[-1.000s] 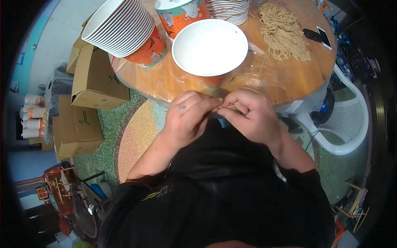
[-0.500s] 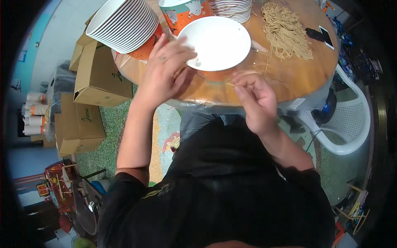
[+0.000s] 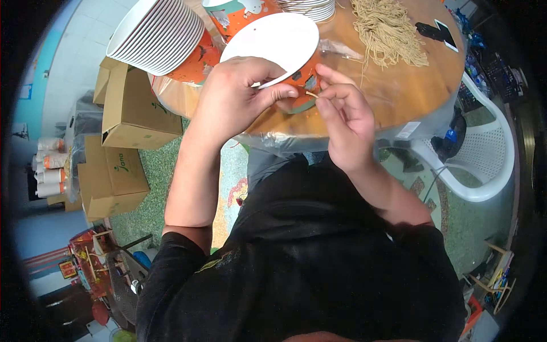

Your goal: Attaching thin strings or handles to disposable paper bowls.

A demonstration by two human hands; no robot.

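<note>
Two hands are meeting at the near edge of the round wooden table [image 3: 399, 97], and the paper bowl [image 3: 273, 45] is sitting right between them, tipped so its white inside is facing up and its orange printed wall [image 3: 307, 71] is turning toward the person. Left hand [image 3: 236, 100] is clamping the rim, thumb pressing along the white edge and the other fingers curling behind the wall. Right hand [image 3: 342, 122] is pinching narrow, thumb and forefinger closing on a thin pale strand [image 3: 311, 94] whose tip is lying just beside the orange wall. Whether that tip is actually touching the bowl, I cannot tell.

Behind the bowl, a tilted stack of white bowls [image 3: 154, 34] is leaning at the far left of the table, a pile of pale strands [image 3: 387, 34] is spreading out at the far right, and a dark phone [image 3: 436, 31] is lying beyond it. Cardboard boxes [image 3: 128, 108] are sitting on the floor to the left, a white plastic chair [image 3: 484, 159] to the right.

To my eye, doing this well is calling for the left hand holding the bowl dead steady with no squeezing, since a paper rim is likely buckling under too much thumb. Pinching the strand close to its tip is looking wise, giving the right hand finer aim and keeping the thin piece from bending or slipping.
</note>
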